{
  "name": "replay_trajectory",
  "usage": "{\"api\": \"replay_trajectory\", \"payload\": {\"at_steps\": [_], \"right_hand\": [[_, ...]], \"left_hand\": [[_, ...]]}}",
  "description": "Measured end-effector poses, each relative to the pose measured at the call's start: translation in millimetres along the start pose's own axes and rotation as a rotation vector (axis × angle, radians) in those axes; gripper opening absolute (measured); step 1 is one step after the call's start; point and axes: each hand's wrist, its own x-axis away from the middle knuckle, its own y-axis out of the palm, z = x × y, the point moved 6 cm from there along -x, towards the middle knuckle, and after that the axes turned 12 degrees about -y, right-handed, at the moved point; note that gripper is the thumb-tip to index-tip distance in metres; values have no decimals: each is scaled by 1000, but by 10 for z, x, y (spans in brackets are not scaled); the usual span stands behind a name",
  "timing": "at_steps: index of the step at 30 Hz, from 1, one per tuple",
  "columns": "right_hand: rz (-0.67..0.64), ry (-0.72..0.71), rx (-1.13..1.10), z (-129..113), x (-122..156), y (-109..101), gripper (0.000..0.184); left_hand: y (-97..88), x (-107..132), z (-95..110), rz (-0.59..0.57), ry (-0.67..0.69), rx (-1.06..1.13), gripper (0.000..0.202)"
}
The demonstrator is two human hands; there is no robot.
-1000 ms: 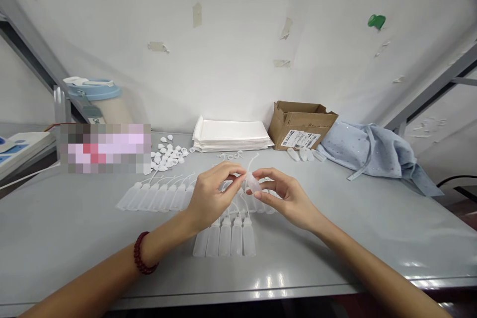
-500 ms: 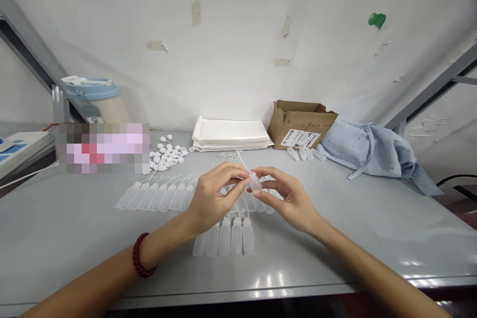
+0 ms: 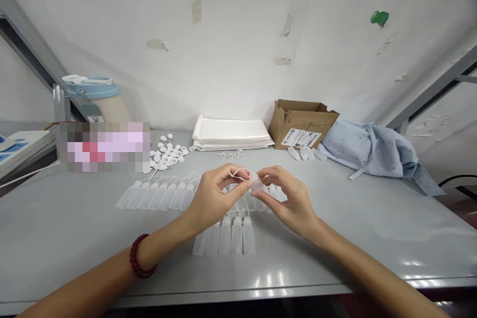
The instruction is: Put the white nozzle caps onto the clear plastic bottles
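Both hands meet above the grey table [image 3: 67, 228]. My right hand [image 3: 288, 201] pinches a small translucent squeeze bottle [image 3: 257, 183] by its body. My left hand [image 3: 214, 196], with a red bead bracelet on its wrist, is closed on the bottle's tip, where a thin white loop curls. Under the hands lies a row of matching bottles [image 3: 225, 237], and a second row [image 3: 156, 196] lies to the left, each with a thin white tube.
A pile of small white caps [image 3: 167, 155] and a stack of white sheets [image 3: 231, 134] lie at the back. An open cardboard box [image 3: 301, 121] and a blue cloth [image 3: 372, 151] sit at the right. A blue-lidded jug [image 3: 93, 92] stands at the left.
The thin white piece at the bottle's tip stood up before; now it is bent down into a loop at my left fingers. Both hands stayed together and moved slightly right.
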Motion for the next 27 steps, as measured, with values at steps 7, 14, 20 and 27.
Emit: {"api": "replay_trajectory", "payload": {"at_steps": [7,14,20,27], "right_hand": [[-20,126,-60,50,36,31,30],[-7,141,-90,43,16,35,27],[-4,195,-173,68,41,86,25],[-17,265,-218,73,59,75,29]], "left_hand": [[1,-31,-31,-67,-87,51,8],[31,-45,-48,-127,-130,8,11],[56,-65,-68,-238,-135,-11,12],[67,-92,-49,-276,-60,-14,11]]}}
